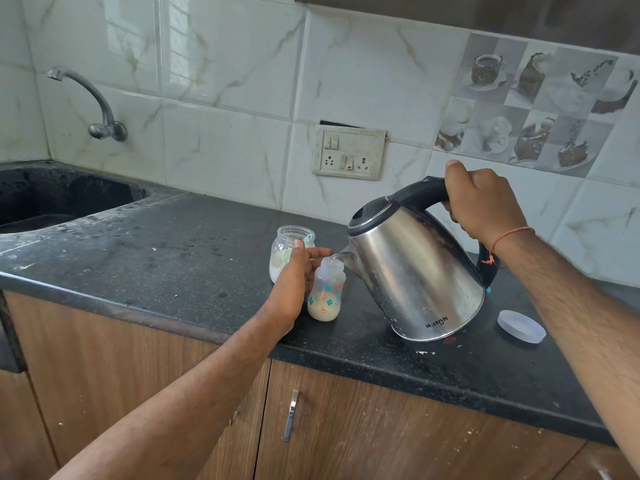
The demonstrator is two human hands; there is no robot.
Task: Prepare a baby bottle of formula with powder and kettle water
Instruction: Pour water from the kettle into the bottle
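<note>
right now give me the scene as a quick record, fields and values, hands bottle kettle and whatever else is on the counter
right hand: grips handle of tilted kettle
kettle spout: at the bottle mouth
left hand: steadies baby bottle
bottle: upright, no cap, creamy liquid at bottom
powder jar: open, behind left hand, scoop inside
lid: flat on counter, right of kettle
sink: far left
</note>
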